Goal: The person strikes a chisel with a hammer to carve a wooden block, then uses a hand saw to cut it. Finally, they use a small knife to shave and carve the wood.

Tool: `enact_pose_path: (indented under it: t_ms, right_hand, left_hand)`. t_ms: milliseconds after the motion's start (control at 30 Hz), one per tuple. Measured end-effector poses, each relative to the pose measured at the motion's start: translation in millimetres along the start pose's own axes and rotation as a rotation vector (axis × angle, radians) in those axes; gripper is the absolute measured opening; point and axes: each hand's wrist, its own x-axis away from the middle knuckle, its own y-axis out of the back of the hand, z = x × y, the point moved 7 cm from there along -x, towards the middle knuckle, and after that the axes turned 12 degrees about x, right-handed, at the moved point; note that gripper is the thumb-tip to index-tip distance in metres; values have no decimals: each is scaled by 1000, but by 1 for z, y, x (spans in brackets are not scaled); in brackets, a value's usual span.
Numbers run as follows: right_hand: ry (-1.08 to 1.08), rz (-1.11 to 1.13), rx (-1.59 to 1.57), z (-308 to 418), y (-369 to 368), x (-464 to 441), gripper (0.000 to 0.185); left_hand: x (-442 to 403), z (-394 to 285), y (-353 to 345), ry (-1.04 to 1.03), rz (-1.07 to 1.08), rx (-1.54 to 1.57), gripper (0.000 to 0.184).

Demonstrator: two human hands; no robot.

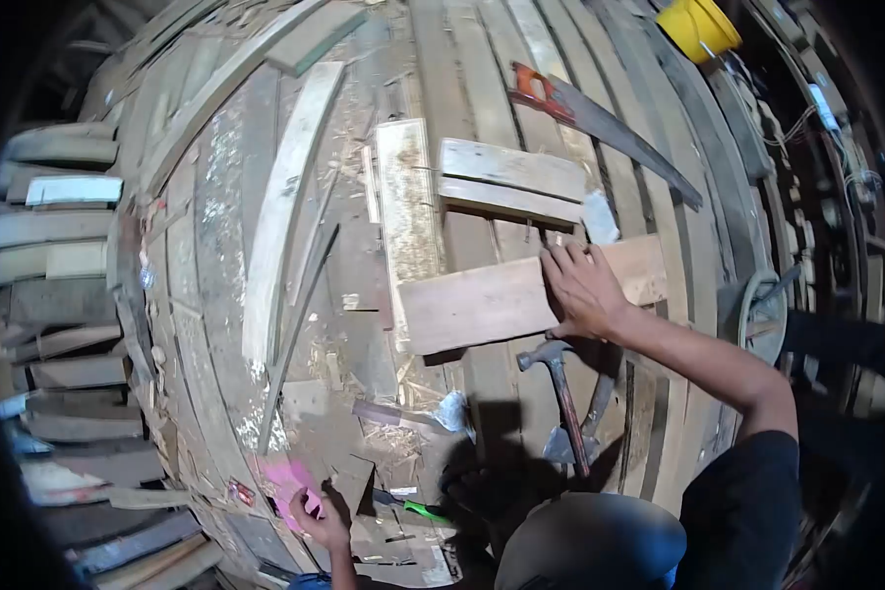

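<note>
My right hand (582, 287) grips the upper edge of a wide wooden board (477, 307), with the fingers over the edge. The board's left end meets a rough upright plank (408, 202). Above it lies a pair of short pale boards (511, 182) set close together. Low on the left, my left hand (323, 519) is at a bright pink bag or sheet (287, 484), its fingers curled together; what they pinch is too small to make out. A claw hammer (564, 398) rests just below the wide board.
A handsaw (610, 123) with an orange handle lies at upper right. Near the right edge stand a yellow bucket (698, 29) and a round container (763, 315). A long pale plank (290, 216) lies left of centre. A green-handled tool (425, 510) is among wood shavings.
</note>
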Motion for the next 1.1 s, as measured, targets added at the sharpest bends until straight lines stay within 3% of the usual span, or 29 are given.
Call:
enact_pose_path:
  t_ms: [167,233,300,333,367,400,467,533,600,667,767,800,867,967,1000,1033,1100]
  right_hand:
    - [176,-44,-215,-20,23,-28,76]
    - [24,-275,-281,-54,37,-62,63]
    - [-141,-449,-472,-85,50,-92,54]
    - [-234,-510,-638,-95,56,-108,51]
    - [-271,-525,-638,-103,56,-130,53]
    - [-307,-543,-643,-109,55,-154,56]
    - [-505,-219,-556,-128,48,-188,71]
    - [-607,-109,-456,-147,23,-208,74]
    - [-600,-146,-446,-179,-33,-241,76]
    - [-632,-137,-403,-181,-32,-242,76]
    - [-602,-15,-503,-191,-56,-264,78]
    - [-553,-53,-545,-195,-62,-273,78]
    - [-652,-117,-608,-208,-79,-284,78]
    - [-613,-174,-547,-213,-85,-284,68]
    - [-598,-176,-486,-215,-87,-282,66]
    - [-585,-185,-553,-212,-100,-283,53]
    - [-450,-297,-697,-212,-115,-278,44]
  left_hand:
    - [9,-1,-2,49,34,-43,30]
    - [9,-10,-2,-16,46,-64,22]
    - [11,24,-10,351,117,213,22]
    - [10,22,-11,316,105,240,20]
    - [9,20,-13,281,95,268,18]
    - [4,-8,-15,26,39,176,16]
    - [-1,-56,-26,-47,100,130,16]
    - [-10,-82,-42,-118,157,87,14]
    - [-14,-106,-54,-118,192,64,13]
    - [-20,-122,-59,-65,204,59,13]
    - [-9,-117,-58,-186,294,-10,16]
    - [-9,-120,-56,-224,326,-49,17]
    - [-13,-114,-45,-179,246,31,18]
    - [-12,-106,-42,-257,213,-2,16]
    - [-12,-103,-47,-205,216,27,15]
    - [-12,-97,-52,-155,217,56,14]
    - [-16,-100,-56,-95,190,133,17]
